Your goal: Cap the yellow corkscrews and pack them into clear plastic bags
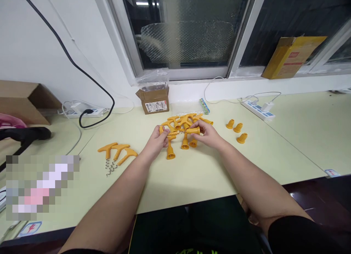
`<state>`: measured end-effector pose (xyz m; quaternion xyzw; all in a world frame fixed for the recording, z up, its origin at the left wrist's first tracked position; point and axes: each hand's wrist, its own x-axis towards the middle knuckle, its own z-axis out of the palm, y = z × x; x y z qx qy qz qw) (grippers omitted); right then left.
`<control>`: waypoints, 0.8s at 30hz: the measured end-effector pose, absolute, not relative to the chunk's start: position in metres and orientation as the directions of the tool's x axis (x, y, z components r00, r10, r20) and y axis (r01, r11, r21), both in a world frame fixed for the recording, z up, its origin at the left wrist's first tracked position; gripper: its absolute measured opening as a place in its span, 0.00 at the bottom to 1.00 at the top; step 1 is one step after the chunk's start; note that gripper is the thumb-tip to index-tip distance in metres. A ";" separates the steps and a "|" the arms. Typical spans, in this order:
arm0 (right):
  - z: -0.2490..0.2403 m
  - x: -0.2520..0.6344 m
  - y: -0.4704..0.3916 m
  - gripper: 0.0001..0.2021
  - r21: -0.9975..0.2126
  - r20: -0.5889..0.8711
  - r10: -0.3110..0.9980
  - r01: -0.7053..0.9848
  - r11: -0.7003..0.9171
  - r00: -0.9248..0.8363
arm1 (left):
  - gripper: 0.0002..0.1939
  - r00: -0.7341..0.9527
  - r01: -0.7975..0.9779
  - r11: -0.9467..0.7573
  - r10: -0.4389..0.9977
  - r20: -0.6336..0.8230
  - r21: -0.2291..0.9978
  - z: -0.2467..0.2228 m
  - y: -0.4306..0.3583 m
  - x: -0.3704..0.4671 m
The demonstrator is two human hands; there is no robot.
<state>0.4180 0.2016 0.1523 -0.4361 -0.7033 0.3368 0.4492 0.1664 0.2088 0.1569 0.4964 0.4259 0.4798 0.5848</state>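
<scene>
My left hand (pixel 160 140) is closed round a yellow corkscrew handle (pixel 172 133), its metal spiral pointing right. In my right hand (pixel 206 134) is a yellow bell-shaped sleeve (pixel 193 130), held level with its narrow end toward the spiral tip. Whether spiral and sleeve touch is too small to tell. Behind and below both hands lies a group of assembled yellow corkscrews (pixel 170 151). Three handles with bare spirals (pixel 119 150) rest on the table (pixel 175 184) at the left. Three loose yellow sleeves (pixel 238 128) stand or lie at the right.
An open cardboard box (pixel 155 100) and a plastic bag (pixel 189 107) sit near the wall. Power strips (pixel 257 109) with cables are at both sides. A black cable (pixel 79 67) hangs at the left. A yellow carton (pixel 293 58) leans against the window.
</scene>
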 end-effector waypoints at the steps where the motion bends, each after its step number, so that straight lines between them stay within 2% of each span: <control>1: 0.151 0.417 0.201 0.14 -0.874 0.333 0.913 0.286 0.393 -0.235 | 0.22 0.186 -0.138 0.048 0.982 -0.022 0.989 0.156 0.208 0.167; 7: 0.146 0.407 0.197 0.14 -0.851 0.343 0.879 0.288 0.440 -0.331 | 0.24 0.268 -0.155 0.085 0.963 -0.041 0.984 0.151 0.205 0.173; 13: 0.150 0.405 0.197 0.11 -0.745 0.453 0.824 0.363 0.559 -0.340 | 0.28 0.341 -0.054 0.193 0.926 -0.164 0.980 0.155 0.196 0.175; 15: 0.150 0.405 0.197 0.12 -0.772 0.433 0.837 0.343 0.536 -0.334 | 0.30 0.341 -0.068 0.187 0.927 -0.153 0.980 0.155 0.195 0.175; 18: 0.147 0.402 0.195 0.17 -0.858 0.340 0.883 0.278 0.432 -0.324 | 0.31 0.329 -0.070 0.106 0.941 -0.078 0.992 0.155 0.196 0.175; 24: 0.145 0.396 0.193 0.20 -0.974 0.144 0.927 0.117 0.195 -0.346 | 0.30 0.335 -0.065 -0.191 0.920 0.202 0.979 0.159 0.191 0.177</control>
